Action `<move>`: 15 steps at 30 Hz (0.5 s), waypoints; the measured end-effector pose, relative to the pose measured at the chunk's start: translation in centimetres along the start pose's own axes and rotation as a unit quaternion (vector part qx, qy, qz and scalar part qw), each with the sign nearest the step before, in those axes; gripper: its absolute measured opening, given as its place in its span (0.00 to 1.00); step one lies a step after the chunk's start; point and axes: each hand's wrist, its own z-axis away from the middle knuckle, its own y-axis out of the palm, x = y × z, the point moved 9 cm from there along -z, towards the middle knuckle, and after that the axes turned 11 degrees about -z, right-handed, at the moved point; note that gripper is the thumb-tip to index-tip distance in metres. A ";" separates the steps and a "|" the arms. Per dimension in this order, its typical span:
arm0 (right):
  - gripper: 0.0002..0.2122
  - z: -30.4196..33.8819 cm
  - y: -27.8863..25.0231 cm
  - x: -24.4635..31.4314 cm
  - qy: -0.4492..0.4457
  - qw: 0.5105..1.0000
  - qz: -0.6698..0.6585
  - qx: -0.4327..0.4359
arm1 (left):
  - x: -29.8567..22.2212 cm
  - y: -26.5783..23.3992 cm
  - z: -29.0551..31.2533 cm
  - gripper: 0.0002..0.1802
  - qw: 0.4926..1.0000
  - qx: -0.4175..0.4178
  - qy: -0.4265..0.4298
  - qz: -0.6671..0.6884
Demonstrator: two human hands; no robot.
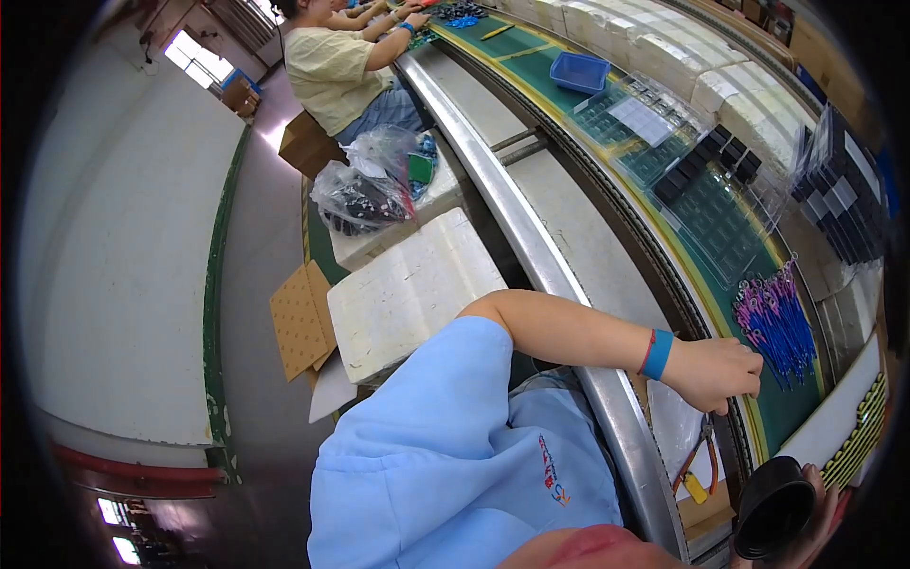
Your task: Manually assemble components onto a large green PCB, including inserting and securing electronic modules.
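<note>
My left hand point(716, 372), with a blue band at its wrist, is over the near edge of the green work surface, beside a bunch of blue and pink cords with small metal clasps point(779, 327). Its fingers are curled in, and whatever they may hold is hidden. At the lower right, my right hand point(827, 523) is wrapped round a black round cup-like piece point(775, 507), its open end showing. Pliers with orange handles point(700, 457) and a small yellow piece point(695, 488) lie below my left hand.
Clear trays point(720, 223) with black blocks sit farther along the surface, near a blue bin point(579, 72). Stacked black trays point(842, 190) stand at right, yellow-black striped pieces point(858, 431) below. A metal rail point(531, 228) runs alongside. Another person point(332, 71) works at the far end.
</note>
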 end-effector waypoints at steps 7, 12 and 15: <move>0.41 -0.2 0.2 0.4 -0.015 0.998 -0.037 0.049 | -0.2 -0.1 0.2 0.23 1.000 0.000 -0.003 0.001; 0.43 0.1 0.1 0.7 -0.010 0.999 -0.012 0.031 | -0.2 0.2 0.1 0.23 1.000 0.003 -0.007 -0.006; 0.45 0.2 0.3 0.2 0.034 0.996 -0.060 0.056 | -0.1 0.4 -0.2 0.24 1.000 0.001 -0.003 -0.006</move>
